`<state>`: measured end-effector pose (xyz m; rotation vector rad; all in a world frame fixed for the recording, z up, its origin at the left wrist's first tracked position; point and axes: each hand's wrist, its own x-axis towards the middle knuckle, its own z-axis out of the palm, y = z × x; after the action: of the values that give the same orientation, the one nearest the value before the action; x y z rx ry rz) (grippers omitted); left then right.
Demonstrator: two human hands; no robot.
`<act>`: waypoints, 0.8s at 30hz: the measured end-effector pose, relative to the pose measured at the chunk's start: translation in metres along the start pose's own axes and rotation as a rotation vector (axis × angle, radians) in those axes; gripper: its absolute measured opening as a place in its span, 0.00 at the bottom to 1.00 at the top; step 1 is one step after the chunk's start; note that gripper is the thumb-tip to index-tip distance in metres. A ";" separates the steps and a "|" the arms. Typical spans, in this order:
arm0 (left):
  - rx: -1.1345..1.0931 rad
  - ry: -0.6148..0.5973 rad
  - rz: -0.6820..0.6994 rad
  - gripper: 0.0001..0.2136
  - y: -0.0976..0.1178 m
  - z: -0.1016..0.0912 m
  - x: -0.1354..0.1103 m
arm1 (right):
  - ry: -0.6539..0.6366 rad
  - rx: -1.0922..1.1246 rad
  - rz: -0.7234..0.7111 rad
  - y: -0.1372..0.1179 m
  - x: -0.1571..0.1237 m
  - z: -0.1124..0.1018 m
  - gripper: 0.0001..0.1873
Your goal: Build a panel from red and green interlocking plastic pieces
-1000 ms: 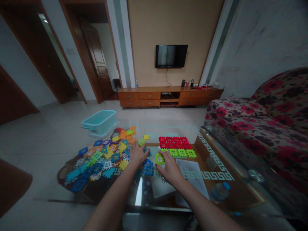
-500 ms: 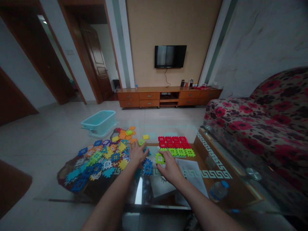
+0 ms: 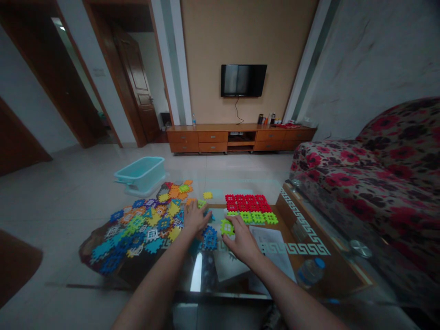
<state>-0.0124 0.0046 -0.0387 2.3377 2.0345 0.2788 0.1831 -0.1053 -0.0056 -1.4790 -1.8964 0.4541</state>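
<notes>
Landmark: red tile block (image 3: 246, 202), two rows of window tiles, flat on the glass worktop (image 3: 210, 275).

Lime row (image 3: 257, 217): one line of green tiles along the near edge of the red tile block; left end partly masked by the right hand (image 3: 242, 238).

Hazards, as judged: a lime tile (image 3: 223, 227) carried too low could catch its toothed rim on the row and skew it or the red tile block; the smooth glass probably offers little grip. A loose pinch could let the tile tip or drop. A sweep of the right wrist could drag the paper sheet (image 3: 271, 238), nearer the person than the red tile block.

Lime tile, position: nearer than the red tile block's left corner, pinched between thumb and fingers of the right hand, tilt unclear; contact with the row cannot be told.

Left hand (image 3: 195, 219): left of the red tile block, palm down, fingers bent beside a green piece (image 3: 202, 202); whether they grip anything cannot be told.

Mixed heap (image 3: 147, 220): many-coloured tiles, well left of the red tile block.

Blue tiles (image 3: 209, 238): left of and nearer than the red tile block.
</notes>
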 end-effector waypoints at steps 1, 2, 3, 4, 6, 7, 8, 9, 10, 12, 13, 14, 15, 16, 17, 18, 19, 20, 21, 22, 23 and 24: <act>0.000 0.010 0.001 0.26 -0.001 0.001 0.001 | -0.005 -0.001 0.002 0.000 0.000 0.000 0.28; -0.001 0.013 0.003 0.26 -0.002 0.001 0.002 | -0.009 -0.002 0.006 -0.001 0.000 0.000 0.28; -0.002 0.012 0.004 0.26 -0.002 0.001 0.002 | -0.012 -0.003 0.011 -0.002 0.000 0.000 0.27; -0.005 0.004 0.006 0.26 -0.003 0.001 0.003 | -0.013 -0.005 0.016 -0.002 -0.001 0.000 0.27; -0.006 -0.012 0.010 0.26 -0.003 -0.001 0.004 | -0.014 -0.010 0.025 -0.003 -0.001 0.001 0.27; -0.002 -0.017 0.014 0.25 -0.003 -0.003 0.004 | -0.015 -0.012 0.027 -0.004 -0.001 0.001 0.27; 0.006 -0.017 0.021 0.25 -0.003 -0.004 0.004 | -0.016 -0.013 0.026 -0.004 -0.001 0.002 0.27; 0.017 -0.014 0.028 0.25 -0.003 -0.006 0.003 | -0.019 -0.013 0.025 -0.004 -0.001 0.002 0.27; 0.031 -0.008 0.036 0.24 -0.003 -0.008 0.003 | -0.023 -0.012 0.023 -0.004 -0.001 0.002 0.27; 0.052 0.006 0.052 0.24 -0.002 -0.010 0.002 | -0.029 -0.011 0.019 -0.004 0.000 0.003 0.27; 0.059 0.014 0.059 0.23 -0.002 -0.010 0.001 | -0.032 -0.011 0.018 -0.004 0.000 0.003 0.27; 0.062 0.022 0.065 0.23 -0.002 -0.011 0.001 | -0.035 -0.012 0.018 -0.004 0.000 0.002 0.27; 0.061 0.032 0.070 0.23 -0.001 -0.011 0.000 | -0.038 -0.014 0.019 -0.004 0.000 0.002 0.27; 0.058 0.043 0.075 0.23 0.000 -0.012 0.000 | -0.040 -0.015 0.022 -0.004 0.000 0.002 0.27; 0.053 0.056 0.079 0.23 0.001 -0.012 0.000 | -0.043 -0.017 0.025 -0.004 0.000 0.001 0.27; 0.048 0.070 0.082 0.23 0.001 -0.013 0.000 | -0.046 -0.018 0.028 -0.004 0.000 0.001 0.27; 0.042 0.084 0.084 0.23 0.002 -0.013 0.000 | -0.048 -0.018 0.030 -0.004 0.000 0.000 0.28; 0.038 0.093 0.085 0.22 0.003 -0.014 0.000 | -0.048 -0.018 0.031 -0.004 -0.001 0.000 0.28; 0.036 0.098 0.085 0.22 0.003 -0.014 0.000 | -0.047 -0.017 0.029 -0.004 -0.001 0.000 0.28; 0.036 0.099 0.083 0.21 0.003 -0.015 0.001 | -0.043 -0.017 0.028 -0.004 -0.001 -0.001 0.28; 0.037 0.098 0.080 0.21 0.003 -0.015 0.002 | -0.039 -0.019 0.026 -0.005 -0.001 -0.001 0.28; 0.039 0.095 0.077 0.21 0.002 -0.016 0.002 | -0.036 -0.021 0.025 -0.005 -0.001 -0.001 0.28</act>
<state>-0.0126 0.0050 -0.0224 2.4759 2.0096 0.3628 0.1806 -0.1081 -0.0024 -1.5192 -1.9175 0.4771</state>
